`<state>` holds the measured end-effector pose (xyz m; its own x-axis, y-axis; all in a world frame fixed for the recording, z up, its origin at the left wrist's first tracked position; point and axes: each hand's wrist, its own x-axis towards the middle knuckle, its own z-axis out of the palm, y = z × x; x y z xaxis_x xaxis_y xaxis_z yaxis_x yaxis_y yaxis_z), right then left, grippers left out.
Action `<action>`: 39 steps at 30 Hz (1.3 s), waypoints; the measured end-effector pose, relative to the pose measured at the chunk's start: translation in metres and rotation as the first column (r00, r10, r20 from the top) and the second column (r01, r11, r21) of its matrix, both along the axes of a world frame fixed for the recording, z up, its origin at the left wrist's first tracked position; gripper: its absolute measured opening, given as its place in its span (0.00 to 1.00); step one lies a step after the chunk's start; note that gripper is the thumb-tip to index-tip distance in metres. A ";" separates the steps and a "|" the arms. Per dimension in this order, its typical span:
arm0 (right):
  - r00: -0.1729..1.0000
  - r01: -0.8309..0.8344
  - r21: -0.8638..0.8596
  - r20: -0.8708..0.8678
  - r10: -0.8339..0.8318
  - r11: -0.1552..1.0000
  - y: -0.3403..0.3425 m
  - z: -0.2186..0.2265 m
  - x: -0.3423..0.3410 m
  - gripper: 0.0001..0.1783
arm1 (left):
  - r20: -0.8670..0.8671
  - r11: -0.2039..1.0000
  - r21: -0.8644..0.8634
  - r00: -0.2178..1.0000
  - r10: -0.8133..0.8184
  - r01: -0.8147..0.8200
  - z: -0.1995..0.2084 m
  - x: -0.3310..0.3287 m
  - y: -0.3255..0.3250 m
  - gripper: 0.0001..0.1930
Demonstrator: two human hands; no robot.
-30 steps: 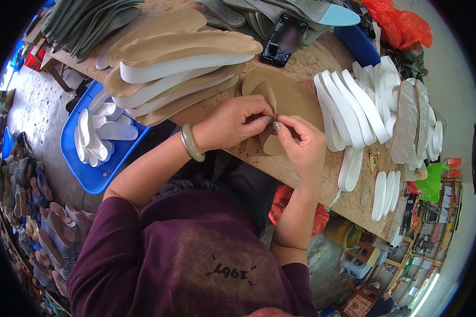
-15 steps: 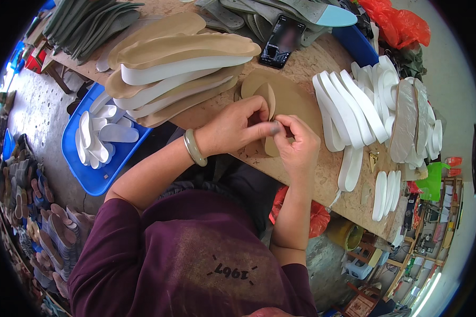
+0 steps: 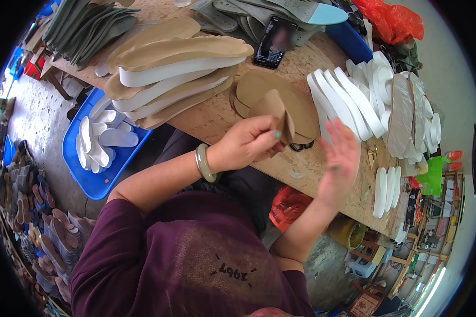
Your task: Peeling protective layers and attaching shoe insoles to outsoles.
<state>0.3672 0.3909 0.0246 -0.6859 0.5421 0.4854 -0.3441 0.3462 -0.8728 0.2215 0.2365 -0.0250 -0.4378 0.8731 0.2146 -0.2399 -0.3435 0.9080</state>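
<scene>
My left hand (image 3: 251, 140), a bangle on its wrist, pinches a curved tan sole-shaped piece (image 3: 276, 112). The piece stands up from the table edge, bent along its length. Beneath and behind it lie flat tan pieces (image 3: 288, 84) of similar shape. My right hand (image 3: 337, 161) is slightly blurred, its fingers stretched out and holding nothing visible. It is nearest to the row of white wedge soles (image 3: 349, 100) and partly hides a white piece. Black loops (image 3: 301, 146), perhaps scissor handles, show between my hands.
White soles covered in tan material (image 3: 180, 66) are stacked at the left. A phone (image 3: 274, 45) lies at the back, beside grey soles (image 3: 238, 16). A blue basin (image 3: 98, 182) holds white pieces. Small white soles (image 3: 387, 190) stand at right, near a red bag (image 3: 291, 206).
My right hand has let go of the tan piece, moved right and spread its fingers. My left hand has drawn the tan piece nearer and to the right.
</scene>
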 end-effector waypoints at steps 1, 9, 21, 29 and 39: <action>0.997 -0.022 0.164 0.080 0.009 0.986 -0.014 -0.004 -0.007 0.33 | -0.282 0.997 0.075 0.958 0.048 -0.028 0.011 -0.002 0.000 0.09; 0.991 0.109 -0.167 0.095 -0.094 0.980 -0.015 -0.006 0.008 0.30 | -0.468 0.972 0.222 0.883 0.032 0.082 0.026 0.015 0.028 0.07; 0.784 0.490 -0.604 -0.011 -0.621 0.629 0.115 -0.016 0.151 0.29 | -0.761 0.916 -0.050 0.610 0.223 -0.397 -0.027 0.012 -0.005 0.04; 0.767 0.451 -0.681 -0.035 -0.641 0.577 0.133 -0.045 0.167 0.26 | -0.988 0.729 -0.015 0.124 0.096 -0.685 -0.040 -0.005 -0.048 0.05; 0.664 0.553 -0.629 -0.063 -0.745 0.546 0.112 -0.005 0.170 0.27 | -0.987 0.694 -0.069 0.152 0.059 -0.717 -0.039 -0.017 -0.069 0.08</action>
